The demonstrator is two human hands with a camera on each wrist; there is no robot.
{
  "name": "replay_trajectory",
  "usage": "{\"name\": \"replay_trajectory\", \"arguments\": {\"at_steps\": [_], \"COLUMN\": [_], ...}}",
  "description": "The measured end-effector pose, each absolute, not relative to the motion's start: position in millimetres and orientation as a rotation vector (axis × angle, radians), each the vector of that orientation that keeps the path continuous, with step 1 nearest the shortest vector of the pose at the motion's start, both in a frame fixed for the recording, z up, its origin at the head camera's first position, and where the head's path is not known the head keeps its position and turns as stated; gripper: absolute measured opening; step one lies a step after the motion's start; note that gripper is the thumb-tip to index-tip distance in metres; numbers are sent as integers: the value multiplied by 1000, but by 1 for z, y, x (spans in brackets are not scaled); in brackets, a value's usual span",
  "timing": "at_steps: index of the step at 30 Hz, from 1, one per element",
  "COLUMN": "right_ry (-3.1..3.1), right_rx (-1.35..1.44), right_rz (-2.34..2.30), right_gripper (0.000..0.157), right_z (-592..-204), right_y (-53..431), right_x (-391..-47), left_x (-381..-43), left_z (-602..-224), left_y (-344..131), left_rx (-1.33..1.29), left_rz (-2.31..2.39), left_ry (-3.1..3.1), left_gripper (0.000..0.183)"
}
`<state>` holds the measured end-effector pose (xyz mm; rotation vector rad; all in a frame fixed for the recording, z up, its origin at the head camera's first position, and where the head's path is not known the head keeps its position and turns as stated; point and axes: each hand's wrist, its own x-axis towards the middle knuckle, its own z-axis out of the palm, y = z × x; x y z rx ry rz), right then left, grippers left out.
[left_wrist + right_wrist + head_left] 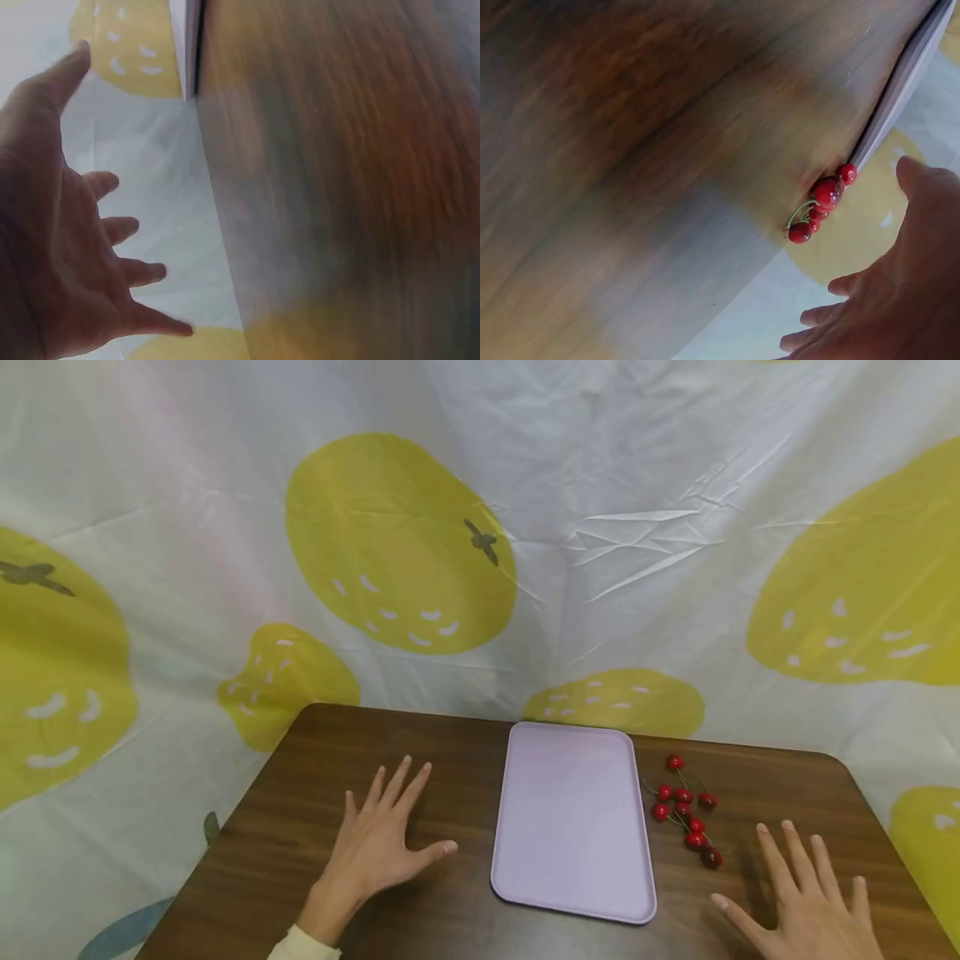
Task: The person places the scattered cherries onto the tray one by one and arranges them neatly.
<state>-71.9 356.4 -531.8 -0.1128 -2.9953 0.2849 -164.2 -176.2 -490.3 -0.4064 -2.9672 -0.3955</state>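
A pale lilac tray (573, 822) lies on the brown wooden table between the two hands, its long sides running away from me. Just right of it sits a loose cluster of red cherries (683, 795) with green stems; the right wrist view shows the cherries (827, 193) low beside the tray's edge (904, 82). My left hand (382, 839), fingers spread, is left of the tray and holds nothing. Right of the cherries and nearer to me, my right hand (813, 902) is also spread and holds nothing. The left wrist view shows the left palm (75, 255) with fingers apart.
The wooden table (262, 827) has rounded far corners. Close behind it hangs a white cloth (637, 568) printed with large yellow fruit, and it also runs down along the left and right sides. The tray's far end reaches almost to the table's back edge.
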Motion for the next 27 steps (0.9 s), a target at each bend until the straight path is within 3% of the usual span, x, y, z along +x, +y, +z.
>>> {"name": "replay_trajectory", "arguments": {"at_steps": [6, 12, 18, 23, 27], "right_ry": [-2941, -2976, -3049, -3054, -3098], "right_rx": [-3, 50, 1, 0, -11], "right_rz": [301, 315, 376, 436, 462], "right_gripper": [102, 90, 79, 65, 65], "right_z": [-536, -527, -514, -509, -508], "right_y": [361, 358, 348, 341, 340], "right_x": [-74, -79, -86, -93, -98], "left_x": [-164, -171, -177, -180, -178], "left_z": [-488, -487, -489, -491, -492], "left_y": [-166, -150, -134, -116, -102], "left_rx": [-453, -501, -648, -532, -453], "left_rz": [-606, -793, -973, -935, -890], "left_ry": [-3023, -2998, -3039, -3040, -3050], "left_gripper": [87, 54, 52, 32, 34]}}
